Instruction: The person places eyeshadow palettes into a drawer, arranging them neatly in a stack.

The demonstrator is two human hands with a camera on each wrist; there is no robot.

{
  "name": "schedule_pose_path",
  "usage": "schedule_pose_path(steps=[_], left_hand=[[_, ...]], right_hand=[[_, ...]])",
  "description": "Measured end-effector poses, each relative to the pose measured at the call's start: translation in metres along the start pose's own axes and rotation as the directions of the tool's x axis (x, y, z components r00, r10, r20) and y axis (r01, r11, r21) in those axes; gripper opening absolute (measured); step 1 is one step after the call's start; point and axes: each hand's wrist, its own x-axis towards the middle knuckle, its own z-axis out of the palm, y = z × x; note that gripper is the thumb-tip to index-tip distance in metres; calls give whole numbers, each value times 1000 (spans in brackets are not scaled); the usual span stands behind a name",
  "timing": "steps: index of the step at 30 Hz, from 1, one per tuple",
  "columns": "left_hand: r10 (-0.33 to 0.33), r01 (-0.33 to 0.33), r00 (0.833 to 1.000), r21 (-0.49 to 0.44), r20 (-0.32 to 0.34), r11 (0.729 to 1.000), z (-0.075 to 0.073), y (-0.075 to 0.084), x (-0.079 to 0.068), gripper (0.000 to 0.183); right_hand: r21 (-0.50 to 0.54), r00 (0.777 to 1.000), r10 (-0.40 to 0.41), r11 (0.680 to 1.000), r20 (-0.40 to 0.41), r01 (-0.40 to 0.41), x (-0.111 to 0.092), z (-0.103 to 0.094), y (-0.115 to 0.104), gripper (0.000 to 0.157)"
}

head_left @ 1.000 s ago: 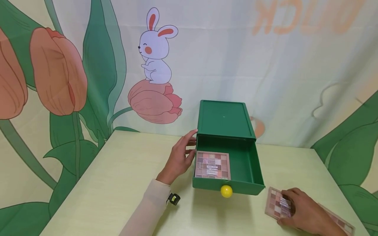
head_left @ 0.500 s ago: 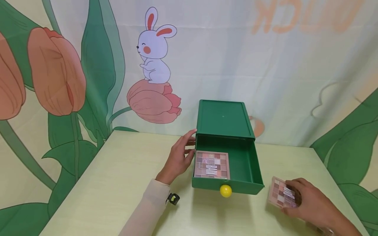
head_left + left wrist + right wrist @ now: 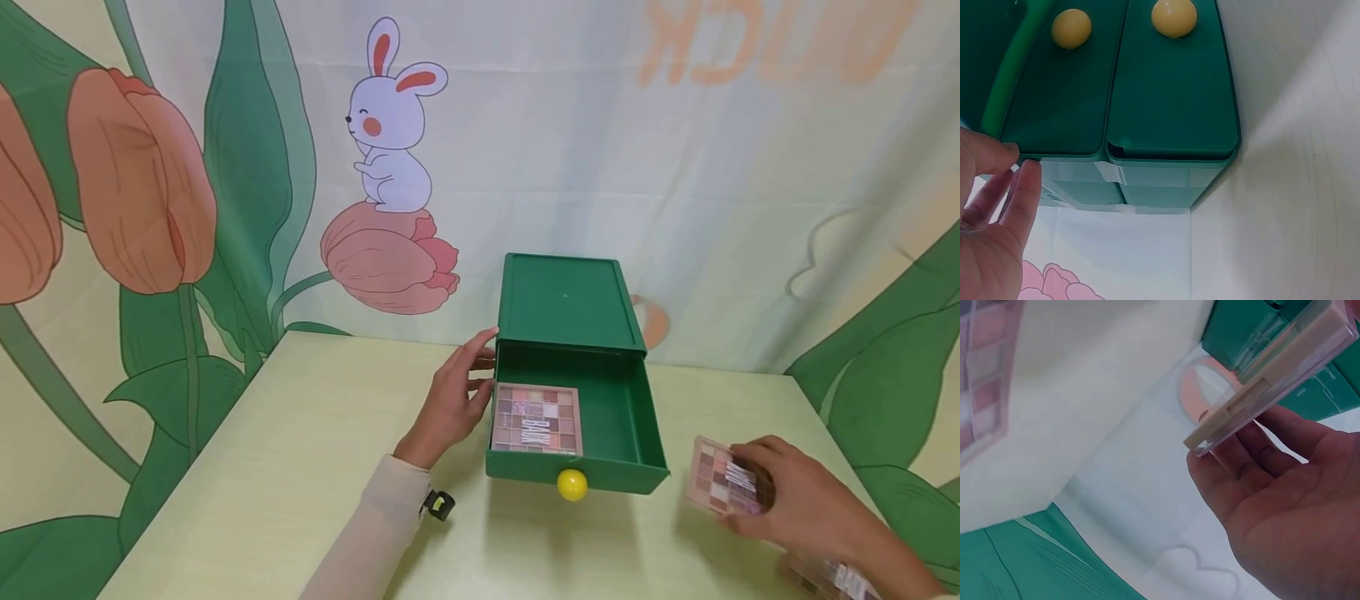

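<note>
I see the right hand (image 3: 802, 504) pinching a flat, clear-lidded palette (image 3: 718, 479); the left hand (image 3: 450, 402), fingers loosely extended, touches the smooth green cabinet (image 3: 566, 300), whose lower round knobs (image 3: 1174, 17) only the left wrist view shows.

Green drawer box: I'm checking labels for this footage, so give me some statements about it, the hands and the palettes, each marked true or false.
1. A palette lies in the open drawer. True.
2. The drawer's knob is red. False: the knob is yellow.
3. The right hand holds another palette. True.
4. The left hand is inside the drawer. False: the left hand is at the outer side of the box.
5. The palette in the drawer lies against its right wall. False: in the head view it lies at the left.
</note>
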Motion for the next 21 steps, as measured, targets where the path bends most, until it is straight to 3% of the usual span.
schedule_pose_path(steps=[13, 21], left_hand=[[19, -19, 1000, -6, -14, 1000, -1, 0, 0, 86], [11, -11, 1000, -22, -1, 1000, 0, -1, 0, 88]], right_hand=[[-77, 995, -69, 995, -76, 64, 2, -30, -17, 90], [-62, 995, -80, 995, -67, 75, 7, -55, -33, 91]])
